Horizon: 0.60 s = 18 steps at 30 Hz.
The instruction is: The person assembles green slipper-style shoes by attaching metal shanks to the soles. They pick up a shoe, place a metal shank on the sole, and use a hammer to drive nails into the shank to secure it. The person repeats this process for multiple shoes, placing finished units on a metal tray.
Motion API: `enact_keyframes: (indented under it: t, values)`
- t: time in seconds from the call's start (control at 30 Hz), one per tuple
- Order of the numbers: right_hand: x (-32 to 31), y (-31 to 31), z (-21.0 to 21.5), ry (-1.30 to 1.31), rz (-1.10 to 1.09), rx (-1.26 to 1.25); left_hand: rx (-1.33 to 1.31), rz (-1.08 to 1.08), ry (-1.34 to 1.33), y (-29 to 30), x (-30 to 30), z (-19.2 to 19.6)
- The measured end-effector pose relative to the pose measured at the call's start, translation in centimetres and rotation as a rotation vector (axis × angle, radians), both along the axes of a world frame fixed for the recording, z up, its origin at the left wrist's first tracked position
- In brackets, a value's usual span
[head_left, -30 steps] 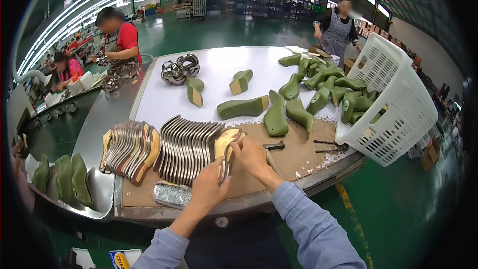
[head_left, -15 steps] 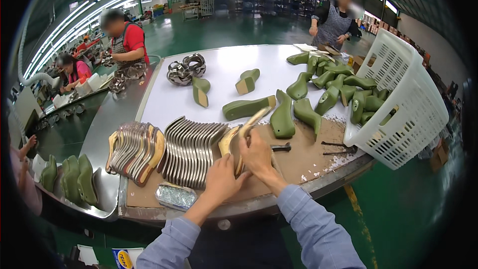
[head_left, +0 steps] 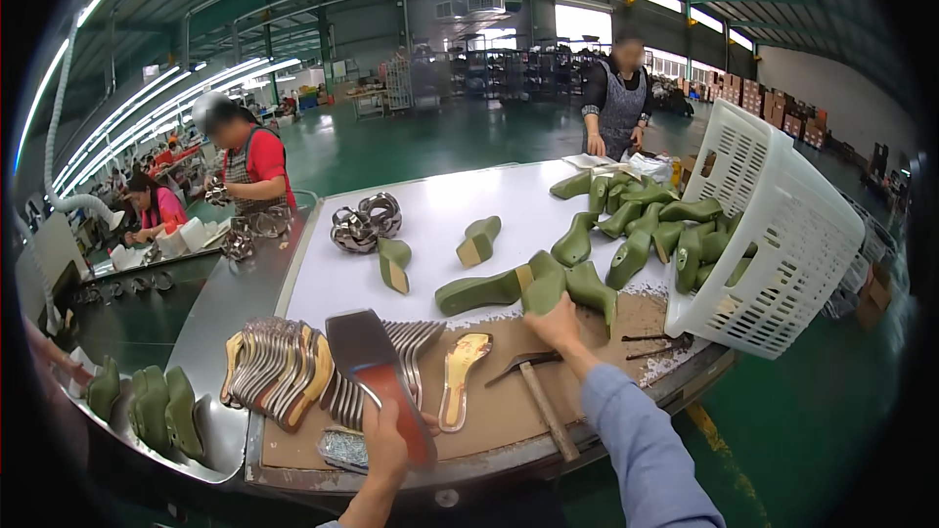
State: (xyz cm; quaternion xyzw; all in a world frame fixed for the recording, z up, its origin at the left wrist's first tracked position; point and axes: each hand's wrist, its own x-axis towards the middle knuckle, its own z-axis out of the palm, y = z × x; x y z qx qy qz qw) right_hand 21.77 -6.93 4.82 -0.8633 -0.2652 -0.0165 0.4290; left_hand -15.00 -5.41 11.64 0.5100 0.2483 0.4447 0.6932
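My left hand is closed around a shoe sole, dark at its upper end and reddish below, held upright over the table's near edge. It partly hides a row of curved, silvery sole pieces. My right hand has its fingers on a green shoe last that stands among others on the table. Between my hands lie a tan insole in clear wrap and a hammer with a wooden handle.
A white basket tips on its side at the right, green lasts spilling out. Left are wrapped insoles and lasts on a metal tray. Shiny metallic straps lie farther back. People stand beyond the table.
My hands have parted. The left has brought up the sole; the right has moved away to the green last. The tan insole now lies on the table, and the view has tilted upward.
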Motion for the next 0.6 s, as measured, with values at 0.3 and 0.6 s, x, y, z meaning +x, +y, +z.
enact_keyframes:
  t: [0.3, 0.6]
  values:
    - [-20.1, -13.0, 5.8, 0.542, 0.902, 0.672, -0.398, -0.061, -0.306, -4.7, 2.0, -0.6]
    - [-29.6, -15.9, 2.6, 0.677, 1.025, 0.423, -0.488, -0.044, -0.598, -7.1, -4.2, -3.0]
